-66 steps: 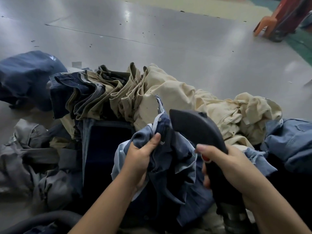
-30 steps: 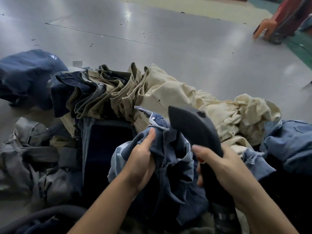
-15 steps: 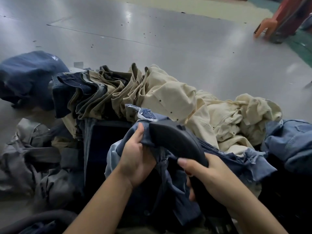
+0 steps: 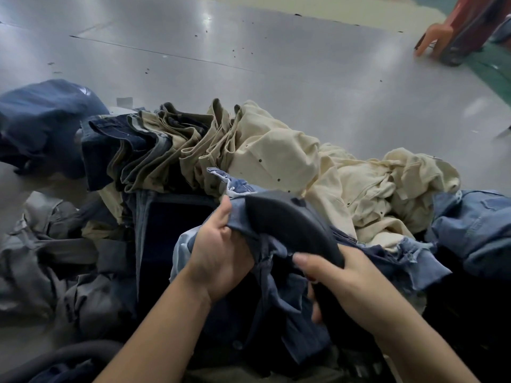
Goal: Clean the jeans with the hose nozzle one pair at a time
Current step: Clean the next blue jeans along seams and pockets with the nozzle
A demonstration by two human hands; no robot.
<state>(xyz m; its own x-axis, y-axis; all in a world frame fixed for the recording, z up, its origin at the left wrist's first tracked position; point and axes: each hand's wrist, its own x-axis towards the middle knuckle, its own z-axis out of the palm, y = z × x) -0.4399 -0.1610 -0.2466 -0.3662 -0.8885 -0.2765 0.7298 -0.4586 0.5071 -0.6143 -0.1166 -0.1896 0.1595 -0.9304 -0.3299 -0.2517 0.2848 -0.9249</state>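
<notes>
A crumpled pair of blue jeans point(image 4: 287, 299) is bunched up in front of me. My left hand point(image 4: 218, 252) grips its fabric near the top, thumb pointing up. My right hand point(image 4: 340, 275) grips the handle of the black hose nozzle point(image 4: 290, 225). The nozzle's flat curved head leans left and lies against the jeans right beside my left thumb. The nozzle's lower end disappears under my right wrist.
Beige and cream trousers point(image 4: 276, 156) are heaped behind, with folded dark jeans point(image 4: 110, 150) at the left and light denim point(image 4: 472, 228) at the right. Grey garments point(image 4: 55, 258) lie at lower left, a dark hose point(image 4: 63, 357) beneath. An orange stool point(image 4: 437, 37) stands far right on the grey floor point(image 4: 276, 64).
The nozzle head has tipped from upright down to the left onto the jeans. My left hand has shifted up along the fabric, and my right hand has followed leftward.
</notes>
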